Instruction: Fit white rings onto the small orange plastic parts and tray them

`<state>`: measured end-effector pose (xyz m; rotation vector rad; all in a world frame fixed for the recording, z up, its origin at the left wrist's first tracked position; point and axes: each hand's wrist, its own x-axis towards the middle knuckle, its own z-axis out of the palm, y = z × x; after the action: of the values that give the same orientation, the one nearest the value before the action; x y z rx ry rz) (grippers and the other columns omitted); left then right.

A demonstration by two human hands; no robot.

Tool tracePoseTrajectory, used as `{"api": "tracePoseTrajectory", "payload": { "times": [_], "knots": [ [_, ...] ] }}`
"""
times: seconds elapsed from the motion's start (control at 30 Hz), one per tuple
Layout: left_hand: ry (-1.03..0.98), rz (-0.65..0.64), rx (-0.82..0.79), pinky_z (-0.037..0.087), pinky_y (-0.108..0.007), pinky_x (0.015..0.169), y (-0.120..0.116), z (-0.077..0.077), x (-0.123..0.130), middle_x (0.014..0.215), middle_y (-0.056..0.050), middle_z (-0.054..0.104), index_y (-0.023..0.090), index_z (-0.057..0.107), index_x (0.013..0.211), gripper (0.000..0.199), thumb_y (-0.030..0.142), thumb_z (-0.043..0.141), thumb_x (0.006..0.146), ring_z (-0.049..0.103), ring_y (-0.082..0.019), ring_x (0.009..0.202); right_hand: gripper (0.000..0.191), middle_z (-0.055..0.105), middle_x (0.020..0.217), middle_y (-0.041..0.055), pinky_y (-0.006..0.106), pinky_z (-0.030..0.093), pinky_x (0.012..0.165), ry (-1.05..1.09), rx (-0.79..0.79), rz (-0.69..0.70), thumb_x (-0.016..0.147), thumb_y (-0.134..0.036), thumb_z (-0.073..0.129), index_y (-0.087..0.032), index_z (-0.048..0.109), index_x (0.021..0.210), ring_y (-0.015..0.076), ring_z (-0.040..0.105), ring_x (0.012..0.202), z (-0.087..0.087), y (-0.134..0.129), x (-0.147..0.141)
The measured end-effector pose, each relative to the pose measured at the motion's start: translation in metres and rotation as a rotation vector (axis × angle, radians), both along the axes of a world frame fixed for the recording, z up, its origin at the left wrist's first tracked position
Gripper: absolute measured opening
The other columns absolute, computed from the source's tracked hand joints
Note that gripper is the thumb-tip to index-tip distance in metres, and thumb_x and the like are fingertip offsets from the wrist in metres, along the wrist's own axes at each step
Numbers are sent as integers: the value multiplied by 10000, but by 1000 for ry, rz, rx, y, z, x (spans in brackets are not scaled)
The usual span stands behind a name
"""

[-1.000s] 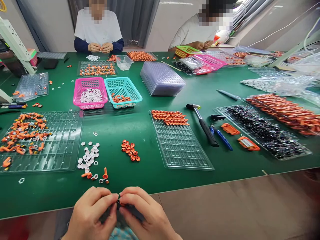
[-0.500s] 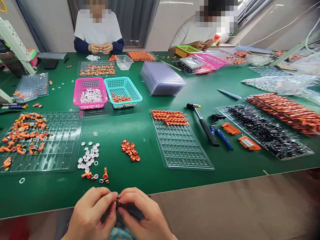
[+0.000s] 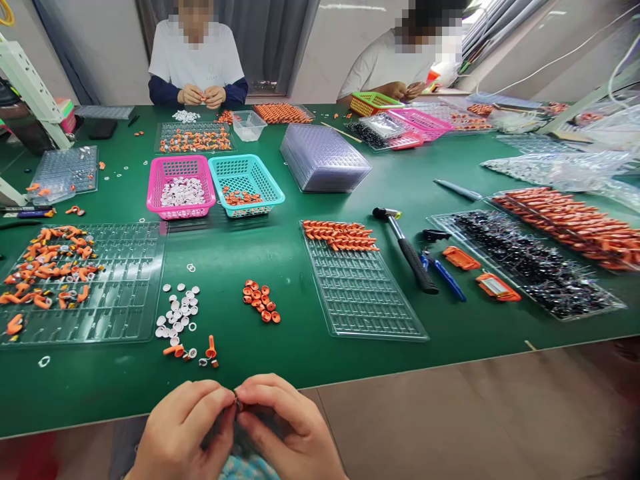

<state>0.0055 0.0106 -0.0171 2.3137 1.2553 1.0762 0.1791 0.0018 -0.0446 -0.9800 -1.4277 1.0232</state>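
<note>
My left hand (image 3: 187, 427) and my right hand (image 3: 290, 423) meet fingertip to fingertip in front of the table's near edge. Both are closed in a pinch around a tiny dark part, mostly hidden by the fingers. Just beyond them on the green table (image 3: 280, 253) lie orange stem-shaped pieces (image 3: 211, 347) and a loose ring (image 3: 203, 362). A scatter of white discs (image 3: 180, 310) is behind these. To their right sits a cluster of small orange cups (image 3: 263, 301).
On the left, a clear tray (image 3: 125, 280) bears orange assemblies; another tray (image 3: 370, 300) stands right of centre. Beyond are a pink basket (image 3: 180, 163), a turquoise basket (image 3: 273, 190) and stacked trays (image 3: 325, 157). A hammer (image 3: 413, 257) lies right. Two people sit opposite.
My fingertips have drawn slightly closer together over the small part, which shows less now. The things on the table stay where they were.
</note>
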Motion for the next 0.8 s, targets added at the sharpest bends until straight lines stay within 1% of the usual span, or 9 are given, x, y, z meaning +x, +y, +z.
{"api": "tracePoseTrajectory", "payload": {
  "times": [0.1, 0.27, 0.47, 0.57, 0.63, 0.67, 0.77, 0.8],
  "knots": [
    [-45, -6, -64, 572, -217, 692, -2, -3, 0, 868, -37, 733, 232, 626, 1031, 276, 40, 617, 833, 707, -161, 735, 291, 741, 916, 63, 267, 615, 735, -19, 33, -2, 828, -54, 676, -253, 718, 1037, 186, 719, 815, 1, 0, 1],
    [-151, 4, -142, 569, -215, 714, -3, -5, 3, 875, -28, 733, 249, 647, 1027, 295, 29, 619, 832, 705, -162, 760, 302, 739, 937, 60, 261, 622, 744, -56, 69, -12, 833, -47, 672, -265, 729, 1034, 184, 730, 823, 2, 0, 2],
    [-268, 8, -241, 571, -202, 717, -3, 1, 5, 883, -13, 751, 270, 694, 1014, 295, 48, 626, 833, 716, -161, 774, 328, 732, 947, 57, 258, 620, 750, -68, 89, -36, 840, -34, 663, -271, 718, 1059, 181, 729, 827, 3, -1, 2],
    [-278, -29, -330, 575, -192, 703, -1, 6, -1, 883, -12, 765, 276, 718, 992, 290, 53, 642, 822, 728, -164, 771, 322, 737, 933, 47, 253, 616, 753, -51, 91, -69, 823, -25, 674, -260, 695, 1042, 179, 728, 830, 4, -1, 1],
    [-300, -45, -454, 572, -185, 674, 1, 9, -4, 839, -13, 769, 265, 741, 932, 229, 80, 662, 823, 729, -163, 737, 302, 740, 926, 43, 248, 614, 750, -54, 100, -77, 817, -29, 685, -256, 694, 1016, 178, 730, 825, 4, 0, 1],
    [-337, -40, -546, 568, -186, 655, 2, 10, -4, 809, -15, 767, 256, 751, 895, 181, 107, 675, 826, 725, -163, 713, 295, 741, 926, 43, 247, 614, 749, -59, 106, -72, 817, -31, 687, -256, 697, 1007, 178, 731, 820, 5, 0, 1],
    [-581, 13, -912, 559, -204, 627, 5, 12, -2, 734, -23, 757, 230, 769, 826, 33, 230, 741, 809, 701, -164, 664, 290, 742, 933, 45, 241, 613, 742, -59, 113, -54, 822, -30, 685, -257, 703, 1002, 173, 733, 811, 5, 1, 1],
    [-680, 32, -1025, 553, -203, 619, 6, 12, 0, 707, -21, 753, 222, 773, 816, 56, 270, 772, 787, 687, -157, 648, 293, 741, 937, 46, 239, 612, 742, -54, 114, -52, 824, -29, 683, -258, 703, 1007, 172, 732, 813, 5, 1, 1]
  ]
}}
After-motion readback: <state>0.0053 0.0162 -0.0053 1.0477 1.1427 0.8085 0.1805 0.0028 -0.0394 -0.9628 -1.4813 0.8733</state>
